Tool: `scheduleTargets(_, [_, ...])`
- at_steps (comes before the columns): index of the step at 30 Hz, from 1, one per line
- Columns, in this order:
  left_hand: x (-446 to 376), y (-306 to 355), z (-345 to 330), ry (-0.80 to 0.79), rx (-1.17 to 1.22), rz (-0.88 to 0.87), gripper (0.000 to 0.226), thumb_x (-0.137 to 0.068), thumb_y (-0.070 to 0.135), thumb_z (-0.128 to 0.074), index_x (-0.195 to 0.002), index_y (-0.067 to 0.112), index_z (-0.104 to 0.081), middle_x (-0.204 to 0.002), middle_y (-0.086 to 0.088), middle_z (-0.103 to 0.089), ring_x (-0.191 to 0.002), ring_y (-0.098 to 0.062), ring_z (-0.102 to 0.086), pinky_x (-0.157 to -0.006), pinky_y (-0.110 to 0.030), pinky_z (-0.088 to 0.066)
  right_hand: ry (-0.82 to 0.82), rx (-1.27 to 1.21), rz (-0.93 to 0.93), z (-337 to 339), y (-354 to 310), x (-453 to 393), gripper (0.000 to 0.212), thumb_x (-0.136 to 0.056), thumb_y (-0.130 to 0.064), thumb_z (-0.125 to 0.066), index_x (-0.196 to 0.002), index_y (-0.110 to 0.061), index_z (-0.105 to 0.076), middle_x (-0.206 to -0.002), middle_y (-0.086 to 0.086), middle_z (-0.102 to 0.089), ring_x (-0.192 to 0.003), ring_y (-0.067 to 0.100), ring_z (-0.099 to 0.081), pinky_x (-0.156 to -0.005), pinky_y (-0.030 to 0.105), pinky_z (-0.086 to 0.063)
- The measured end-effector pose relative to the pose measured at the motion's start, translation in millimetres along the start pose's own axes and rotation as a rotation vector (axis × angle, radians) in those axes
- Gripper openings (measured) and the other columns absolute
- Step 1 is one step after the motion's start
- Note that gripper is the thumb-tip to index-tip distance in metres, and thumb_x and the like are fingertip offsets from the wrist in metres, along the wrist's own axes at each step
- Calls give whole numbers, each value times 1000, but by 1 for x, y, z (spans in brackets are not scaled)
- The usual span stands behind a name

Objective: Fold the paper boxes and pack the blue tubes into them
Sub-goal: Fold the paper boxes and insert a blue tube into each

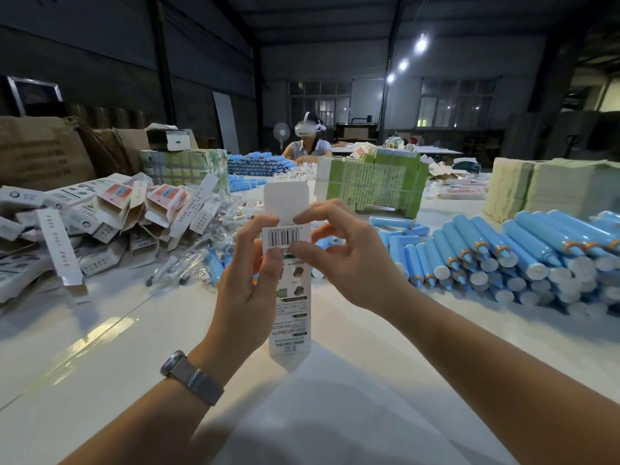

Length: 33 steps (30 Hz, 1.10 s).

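A long white paper box (pixel 291 317) with a barcode and green print stands upright in the middle of the view, its top flap sticking up. My left hand (pixel 250 280) grips it from the left, thumb on the barcode panel. My right hand (pixel 339 253) pinches the upper end from the right, fingers at the base of the flap. A big heap of blue tubes (pixel 523 256) with white caps lies on the table to the right. Whether a tube is inside the box cannot be seen.
A pile of folded white boxes (pixel 100 223) covers the left of the white table (pixel 134 347). Clear-wrapped small items (pixel 201 256) lie behind my hands. Stacks of flat cartons (pixel 375 186) and paper (pixel 553 189) stand further back. A person with a headset (pixel 308 142) sits opposite.
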State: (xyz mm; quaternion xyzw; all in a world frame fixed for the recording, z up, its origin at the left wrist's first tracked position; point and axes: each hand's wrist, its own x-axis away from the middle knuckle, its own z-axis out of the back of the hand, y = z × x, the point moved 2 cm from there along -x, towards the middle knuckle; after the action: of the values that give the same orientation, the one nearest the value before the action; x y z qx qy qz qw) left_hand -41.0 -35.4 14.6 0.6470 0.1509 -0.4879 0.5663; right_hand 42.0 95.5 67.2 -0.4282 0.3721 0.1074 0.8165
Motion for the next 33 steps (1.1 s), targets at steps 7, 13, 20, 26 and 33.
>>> scheduleTargets(7, [0,2,-1,-2,11,-29,27,-101,35,-41,-127,42,-43,-109,11,-68,-88,-22,-69,-73,-57,-58,53,97,137,5,-7,-2,25,-77,-12,-82,-100,-11,-71,-130,-8,-54,-115,10,-57,-84,27,-53])
scheduleTargets(13, [0,3,-1,3,30,-1,28,-100,37,-41,-128,43,-43,-106,9,-68,-87,-25,-68,-74,-61,-55,145,196,213,4,-9,0,27,-73,-17,-84,-97,-12,-71,-118,-2,-63,-109,21,-59,-81,28,-49])
scheduleTargets(20, [1,6,-3,66,84,-4,33,-97,38,-47,-124,56,-38,-110,5,-68,-91,-30,-67,-75,-64,-54,186,243,266,-5,-9,4,46,-78,-13,-81,-116,-23,-58,-103,-8,-67,-98,10,-59,-81,16,-42])
scheduleTargets(26, [-2,0,0,51,24,29,38,-95,42,-49,-130,55,-39,-97,-28,-58,-84,-48,-59,-74,-65,-49,123,340,301,-3,-10,3,22,-81,-9,-78,-103,-9,-73,-105,0,-66,-100,19,-57,-84,22,-42])
scheduleTargets(33, [-2,6,-1,27,34,15,29,-96,39,-48,-120,55,-47,-98,-27,-57,-86,-51,-56,-76,-66,-49,46,192,225,-1,-14,-1,11,-83,-10,-76,-93,-11,-71,-102,-2,-63,-101,20,-58,-86,37,-48])
